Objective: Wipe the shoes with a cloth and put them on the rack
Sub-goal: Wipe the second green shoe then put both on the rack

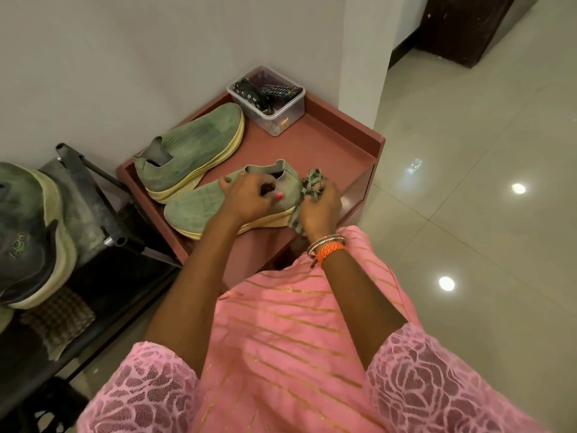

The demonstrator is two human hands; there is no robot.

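The near shoe (199,206) was a pale green knit slip-on with a thick cream sole, lying on its side on the reddish-brown tray table (340,142), toe to the left and heel to the right. The left hand (246,198) gripped it over the collar, fingers curled on the upper and the thumb at the opening. The right hand (318,207) was clamped round a bunched green-patterned cloth (312,182), which was pressed against the shoe's heel. A second shoe (193,145) of the same kind stood just beyond it on the table, upright, its toe pointing to the far right and its green upper darker with grime.

At the table's far corner, against the wall, stood a clear plastic box (282,112) holding a remote control (279,89) and some dark patterned items. To the left stood a black metal rack (103,198), with a darker green shoe (31,226) with a cream sole on it; only part of that shoe was in view. A checked brown cloth (59,320) lay on the rack's lower level. The person's pink garment filled the near foreground, and bangles and an orange thread (327,245) circled the right wrist. Glossy floor tiles lay to the right.

Counted: three shoes in view, two cloths, one box, one rack, one table.
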